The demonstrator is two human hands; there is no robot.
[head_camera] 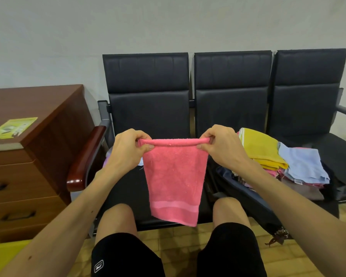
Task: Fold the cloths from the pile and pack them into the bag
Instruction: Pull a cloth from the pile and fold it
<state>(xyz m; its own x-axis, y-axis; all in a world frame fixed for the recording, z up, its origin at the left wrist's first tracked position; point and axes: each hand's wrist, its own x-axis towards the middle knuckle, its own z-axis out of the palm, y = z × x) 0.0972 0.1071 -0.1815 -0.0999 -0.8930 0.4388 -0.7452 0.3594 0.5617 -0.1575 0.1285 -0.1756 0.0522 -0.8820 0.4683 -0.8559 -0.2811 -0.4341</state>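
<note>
Fingers of both hands pinch pink towel, hanging doubled.

Soft, even indoor light is falling from above, casting only faint shadows under the towel. Dull glare is showing on the black seat backs and the armrest. Wide-angle distortion is bending the edges; the forearms are smearing slightly near the corners.

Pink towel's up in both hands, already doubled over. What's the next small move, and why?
Probably lower the pink towel onto the seat and fold it across once more. The left hand and right hand pinch its top fold, it hangs long, and the bag lies open nearby.
</note>
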